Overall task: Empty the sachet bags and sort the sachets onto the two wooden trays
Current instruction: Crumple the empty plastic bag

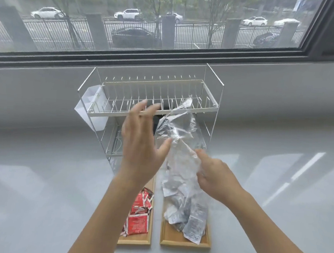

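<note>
A clear plastic bag (178, 131) hangs upside down above the right wooden tray (185, 242). My right hand (217, 176) grips the bag's lower side. My left hand (141, 142) is raised beside the bag with fingers spread, its thumb touching the plastic. Several grey-white sachets (189, 215) spill from the bag's mouth and lie heaped on the right tray. The left wooden tray (134, 241) holds several red sachets (139, 217), partly hidden by my left forearm.
A white wire dish rack (154, 97) with clear side panels stands behind the trays against the wall under a window. A white holder (92, 109) hangs on its left side. The trays sit on a pale grey countertop (38, 196).
</note>
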